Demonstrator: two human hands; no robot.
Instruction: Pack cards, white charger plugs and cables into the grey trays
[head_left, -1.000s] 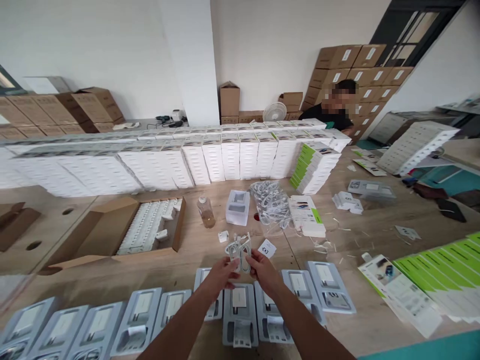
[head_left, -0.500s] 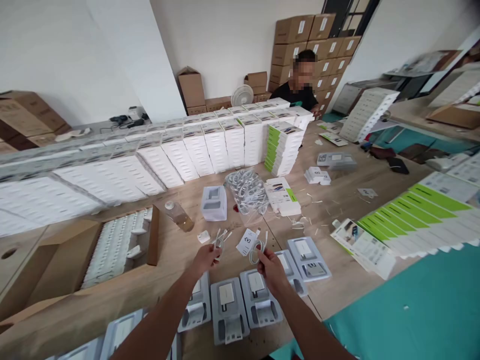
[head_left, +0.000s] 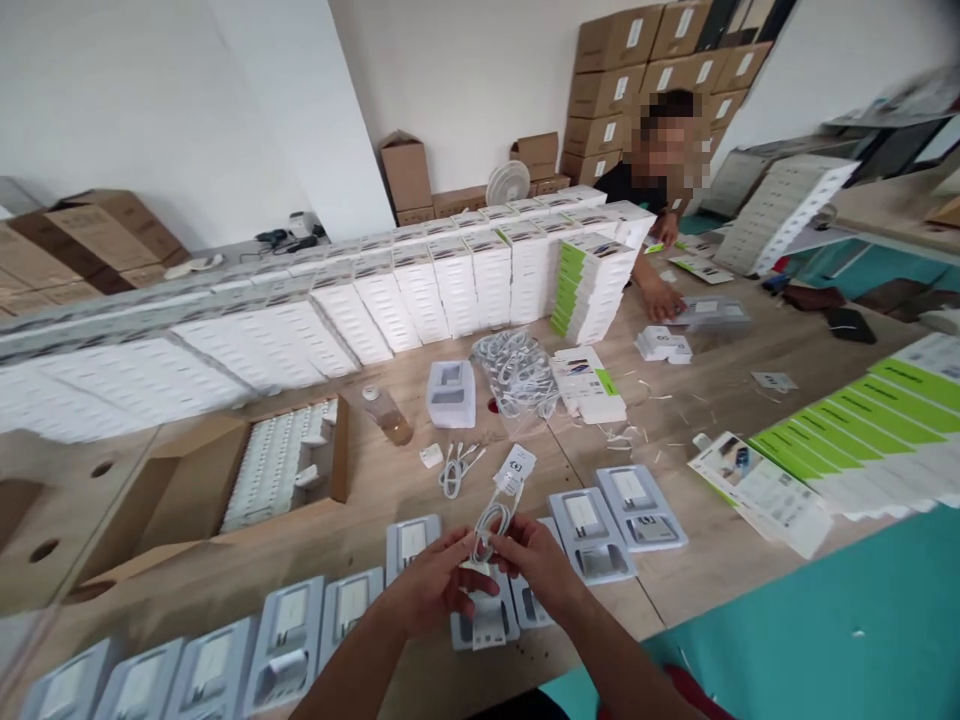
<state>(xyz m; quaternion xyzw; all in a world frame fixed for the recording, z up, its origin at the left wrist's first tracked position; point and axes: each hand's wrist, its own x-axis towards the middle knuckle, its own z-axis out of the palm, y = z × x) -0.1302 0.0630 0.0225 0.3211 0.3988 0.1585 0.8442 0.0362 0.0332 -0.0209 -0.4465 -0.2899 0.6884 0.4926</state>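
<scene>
A coiled white charging cable [head_left: 493, 528] is held between my two hands above the row of trays. My left hand [head_left: 439, 580] pinches the coil's left side, its lower fingers partly spread. From the right, my right hand [head_left: 534, 560] grips the same coil with thumb and fingers. Below them lies a grey plastic tray [head_left: 459, 630], partly hidden by my hands, with a printed leaflet [head_left: 489, 632] in its lower part. A second coiled cable [head_left: 452, 475] rests on the table, beside a small white plug piece [head_left: 431, 456] and a printed card [head_left: 516, 464].
More filled trays [head_left: 289, 625] line the near edge. Farther back are a bag of cables [head_left: 516, 375], a tray stack [head_left: 451, 405], a bottle [head_left: 388, 415] and a carton of white adapters [head_left: 341, 480]. White box stacks [head_left: 420, 295] form a wall; a co-worker's hand [head_left: 661, 298] reaches a tray.
My left hand has let go of its cable, which now lies on the table. It has joined my right hand on the other cable, nearer to me. A co-worker's hand has reached a tray.
</scene>
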